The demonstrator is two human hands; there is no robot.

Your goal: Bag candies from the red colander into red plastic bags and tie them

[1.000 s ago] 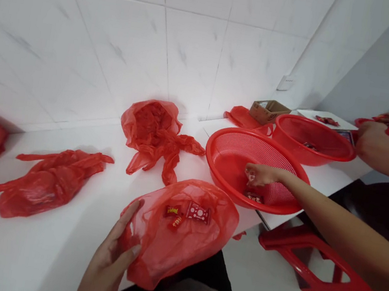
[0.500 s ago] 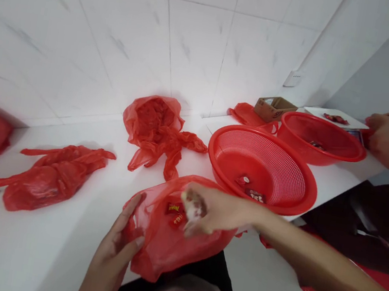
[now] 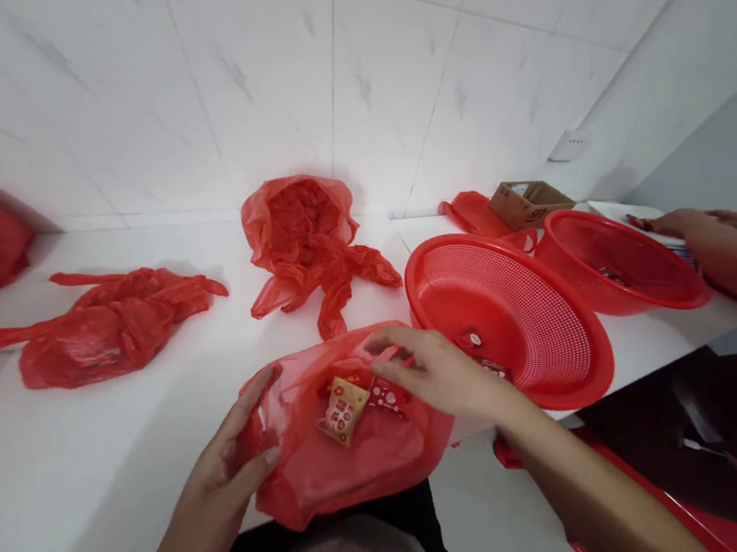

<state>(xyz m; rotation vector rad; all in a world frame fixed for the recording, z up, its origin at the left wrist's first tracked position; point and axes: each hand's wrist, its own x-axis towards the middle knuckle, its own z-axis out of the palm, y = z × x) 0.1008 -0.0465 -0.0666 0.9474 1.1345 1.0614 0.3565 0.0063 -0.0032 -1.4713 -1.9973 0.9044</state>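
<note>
My left hand (image 3: 230,469) grips the near-left rim of a translucent red plastic bag (image 3: 373,468), thumb inside and fingers outside. The bag's mouth is spread wide at the counter's front edge. Inside lie a gold snack packet (image 3: 343,410) and a dark red snack packet (image 3: 387,395), with more red wrapping partly hidden behind them. Over the bag's right side hovers my right hand (image 3: 428,367), its fingers loosely curved and apart, with nothing visible in them. Just beyond it stands a red perforated basket (image 3: 571,345) with a few small packets at the bottom.
Tied red bags (image 3: 97,336) and a crumpled bundle of red bags (image 3: 300,219) lie on the white counter (image 3: 155,429). Farther right are a red basin (image 3: 616,301), a cardboard box (image 3: 525,209) and a co-worker's hands (image 3: 704,231) above a scale. A tiled wall stands behind.
My right hand has let go of the packet it held and moved slightly up and right. A gold packet now lies in the bag. The co-worker's hands have moved left over the scale.
</note>
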